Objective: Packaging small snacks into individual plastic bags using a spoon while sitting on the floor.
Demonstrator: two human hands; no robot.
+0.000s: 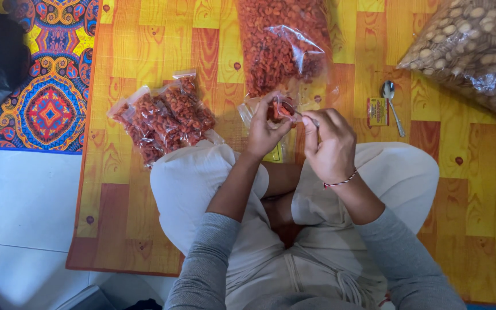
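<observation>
A: Fingers (pixel 272 108) logged first: saw the left hand (pixel 265 131) curled narrow round a small clear plastic pouch of reddish-orange dried pieces (pixel 281 109), held just above the lap, at the near edge of the orange-and-yellow wood-print floor mat (pixel 144 46).

B: And the right hand (pixel 329 144)?

A: Found it pinched tight at the pouch's mouth, thumb against forefinger. Glimpsed something thin and dark past the knuckles; could not tell what.

B: Noted any risks?

A: Judged spillage likeliest. Held the pouch by thin film only, mouth apparently unclosed; would take one slip or tilt to scatter pieces over the pale trousers and mat.

B: Marked anything nearby?

A: Yes. Saw the big clear plastic bag of the same reddish-orange pieces (pixel 279 40) lying just beyond the hands, almost touching. Reckoned a careless elbow or forward tug could drag it or tip its contents out.

B: Checked the rest?

A: Counted a cluster of filled small clear packets (pixel 162 117) left of the knee, safely apart. Spotted a metal spoon (pixel 392 103) and a small red-and-yellow box (pixel 378 111) to the right, near enough for a sweeping sleeve to knock.
</observation>
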